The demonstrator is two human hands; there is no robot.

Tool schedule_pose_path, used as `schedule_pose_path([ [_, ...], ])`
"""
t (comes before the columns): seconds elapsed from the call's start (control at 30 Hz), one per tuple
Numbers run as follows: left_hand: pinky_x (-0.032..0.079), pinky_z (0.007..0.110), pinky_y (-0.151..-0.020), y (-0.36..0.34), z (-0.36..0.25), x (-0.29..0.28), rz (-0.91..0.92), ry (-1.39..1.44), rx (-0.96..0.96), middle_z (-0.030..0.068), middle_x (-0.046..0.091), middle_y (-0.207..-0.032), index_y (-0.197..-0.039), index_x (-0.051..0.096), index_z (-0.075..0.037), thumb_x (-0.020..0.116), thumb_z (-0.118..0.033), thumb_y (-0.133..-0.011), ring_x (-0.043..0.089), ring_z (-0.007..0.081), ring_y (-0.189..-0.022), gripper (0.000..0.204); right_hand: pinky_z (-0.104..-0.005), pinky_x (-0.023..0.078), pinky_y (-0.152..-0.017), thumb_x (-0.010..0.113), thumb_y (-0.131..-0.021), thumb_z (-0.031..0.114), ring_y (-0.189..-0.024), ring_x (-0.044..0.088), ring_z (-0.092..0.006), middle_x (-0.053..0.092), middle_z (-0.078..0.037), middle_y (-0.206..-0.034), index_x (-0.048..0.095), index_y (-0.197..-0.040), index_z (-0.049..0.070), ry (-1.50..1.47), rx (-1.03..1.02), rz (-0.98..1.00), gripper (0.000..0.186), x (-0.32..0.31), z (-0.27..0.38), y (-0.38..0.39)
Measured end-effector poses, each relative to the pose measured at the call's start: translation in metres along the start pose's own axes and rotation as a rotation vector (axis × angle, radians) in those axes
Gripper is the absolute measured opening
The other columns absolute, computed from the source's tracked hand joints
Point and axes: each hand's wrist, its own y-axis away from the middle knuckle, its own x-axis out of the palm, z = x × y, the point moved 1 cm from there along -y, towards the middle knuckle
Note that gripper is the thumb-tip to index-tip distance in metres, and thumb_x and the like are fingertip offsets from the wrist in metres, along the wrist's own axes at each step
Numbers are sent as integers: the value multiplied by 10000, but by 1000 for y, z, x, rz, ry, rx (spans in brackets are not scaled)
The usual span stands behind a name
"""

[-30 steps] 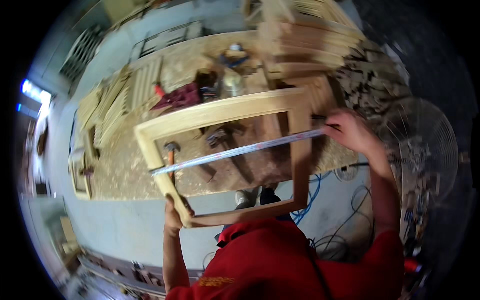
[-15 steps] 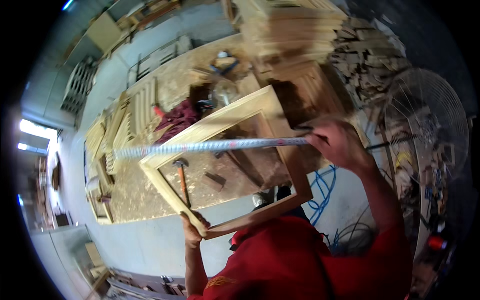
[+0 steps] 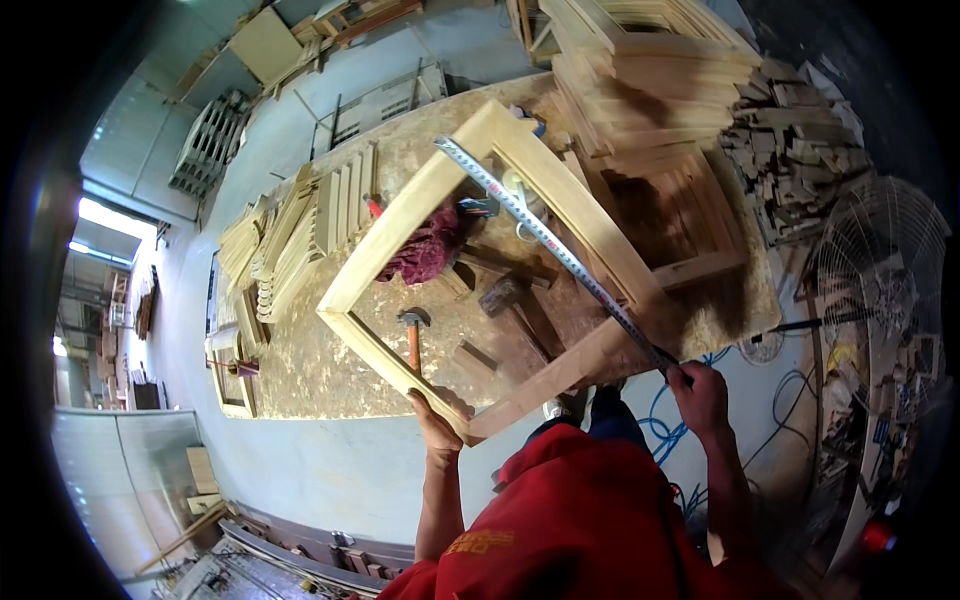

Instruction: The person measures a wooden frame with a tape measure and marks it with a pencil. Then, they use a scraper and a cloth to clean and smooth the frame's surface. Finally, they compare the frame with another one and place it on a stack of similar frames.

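My left hand (image 3: 435,425) is closed on the lower corner of a pale rectangular wooden frame (image 3: 405,215), held at an angle over the workbench (image 3: 290,380). My right hand (image 3: 700,398), just beyond the frame's right side, grips a dark tape measure whose blade (image 3: 545,235) stretches diagonally across the opening to the upper rail near the top corner. Through and beside the frame show a claw hammer (image 3: 414,340) with an orange handle, a larger mallet (image 3: 500,296), a maroon cloth (image 3: 425,255) and a wood block (image 3: 473,357).
Stacked wooden frames (image 3: 645,75) rise at the back right beside piled offcuts (image 3: 795,155). Moulding strips (image 3: 285,240) lie on the bench's left. A wire-guarded fan (image 3: 880,260) is at the right; blue hoses (image 3: 660,430) coil on the floor below it.
The frame's far corner has swung upward, away from my body. The tape has turned from nearly level to a steep diagonal, and my right hand has moved down toward me.
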Motion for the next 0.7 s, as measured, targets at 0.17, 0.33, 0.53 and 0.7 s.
schedule_pose_path([
  [0.17, 411, 336, -521, -5, -3, 3, 28, -30, 30, 12, 562, -714, -963, 595, -140, 479, -782, -982, 485, 176, -533, 652, -444, 491, -651, 674, -984, 266, -719, 690, -356, 673, -192, -754, 696, -839, -12, 15, -46, -96, 314, -3, 2, 0],
  [0.33, 368, 297, -485, 1, -7, 31, -88, 44, 23, -7, 516, -667, -893, 586, -137, 477, -772, -992, 450, 143, -515, 651, -466, 516, -654, 682, -989, 275, -746, 698, -392, 692, -203, -782, 723, -875, 9, 5, 47, -17, 292, -4, 5, 2],
  [0.53, 361, 275, -490, -1, -12, 30, -4, -3, 10, -9, 501, -657, -856, 566, -145, 424, -795, -1000, 431, 121, -519, 681, -444, 489, -631, 689, -995, 264, -684, 671, -352, 661, -190, -752, 683, -842, -12, -51, 62, -25, 316, -10, 15, 7],
  [0.7, 370, 253, -484, 0, -14, 29, -85, -3, -17, -15, 509, -674, -850, 542, -162, 430, -799, -997, 441, 110, -531, 663, -448, 492, -625, 686, -997, 279, -673, 672, -352, 664, -190, -745, 692, -837, -5, -21, 51, -31, 326, -9, 12, 6],
])
